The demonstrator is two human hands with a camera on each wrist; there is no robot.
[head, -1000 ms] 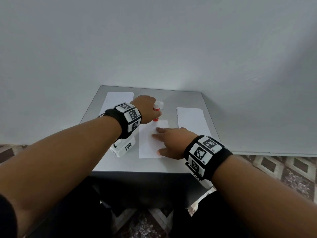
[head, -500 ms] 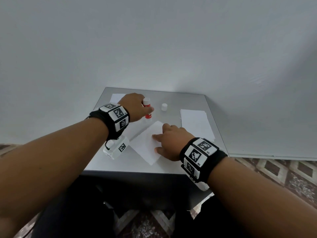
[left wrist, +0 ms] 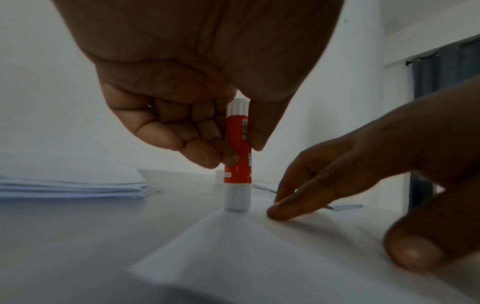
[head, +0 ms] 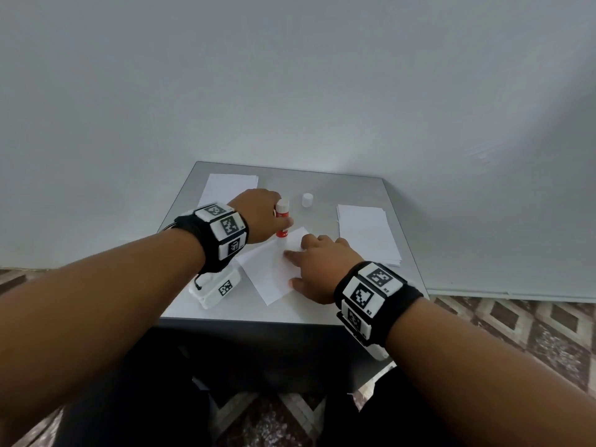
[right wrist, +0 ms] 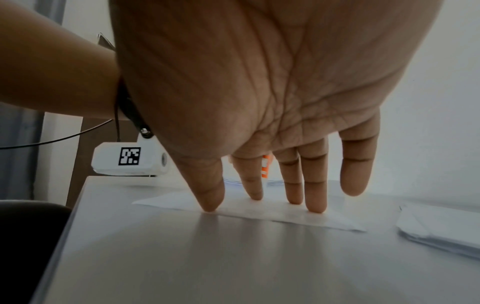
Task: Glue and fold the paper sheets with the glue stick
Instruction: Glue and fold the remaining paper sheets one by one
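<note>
Glue stick (left wrist: pixel 237 156), red with white ends, upright, gripped between the curled fingers and thumb of the left hand (head: pixel 261 217), lower end on the far corner of the loose paper sheet (head: pixel 274 272). Right hand (head: pixel 319 269), fingers straight and spread, pressing the same sheet flat just beside the stick. White cap (head: pixel 307 200) on the table (head: pixel 338 185) beyond the sheet; paper stacks, one left (head: pixel 225 185), one right (head: pixel 367 233) of it.

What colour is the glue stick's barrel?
Orange-red, with white ends; the glue stick shows best in the left wrist view.
</note>
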